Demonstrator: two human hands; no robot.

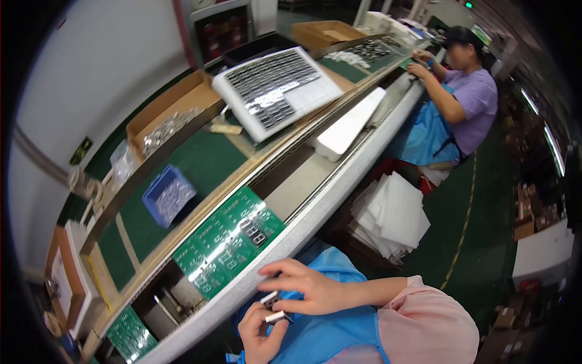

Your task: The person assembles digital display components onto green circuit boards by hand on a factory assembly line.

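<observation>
In front of my blue apron, my two hands are close together. Between its thumb and fingers my left hand (260, 335) pinches a small white-edged digit display (276, 316). Just above it, my right hand (303, 290) has its thumb tip and a finger at a second small digit display (270, 299), while its other fingers stretch toward the bench edge. Beyond my hands a green circuit board panel (212, 258) lies across the rails, with dark digit displays (253, 232) seated at its right part and bare printed outlines elsewhere.
A blue bin (170, 197) of small clear parts stands on the green bench. Behind is a white foam tray (276, 91) with rows of dark displays. A white foam block (348, 124) lies along the rails. White foam sheets (391, 212) are stacked at right, near a seated co-worker (470, 97).
</observation>
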